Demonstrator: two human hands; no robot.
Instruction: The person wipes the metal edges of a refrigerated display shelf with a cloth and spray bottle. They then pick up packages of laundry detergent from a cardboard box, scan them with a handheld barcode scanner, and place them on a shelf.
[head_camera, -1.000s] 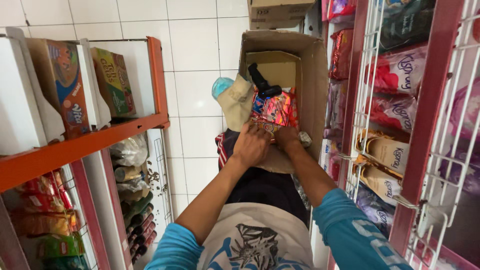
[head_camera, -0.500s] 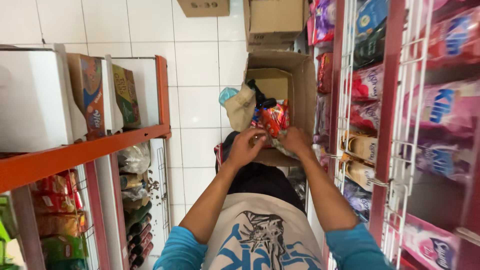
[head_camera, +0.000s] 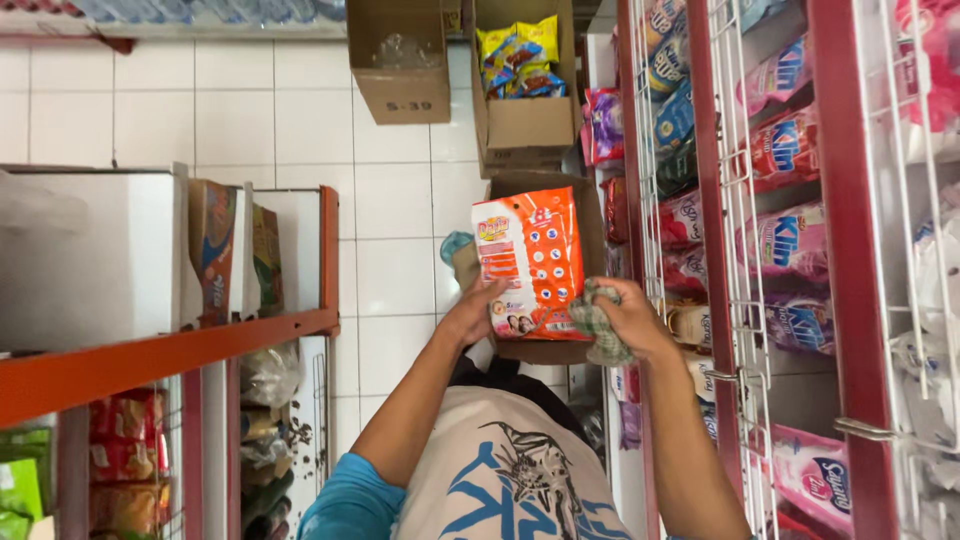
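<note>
Orange and glossy, the pouch (head_camera: 528, 262) is a flat rectangular pack with a white top corner, rows of small round icons and a pale picture panel at its lower edge. It is held upright above an open brown box (head_camera: 560, 345). The left hand (head_camera: 472, 315) grips its lower left corner; the right hand (head_camera: 625, 318) is closed on a green checked cloth (head_camera: 598, 322) at its lower right. Pink and purple packs (head_camera: 790, 240) fill the red wire rack (head_camera: 725, 250) on the right. Two cardboard boxes (head_camera: 400, 70) stand beyond on the white tiled floor (head_camera: 250, 120).
</note>
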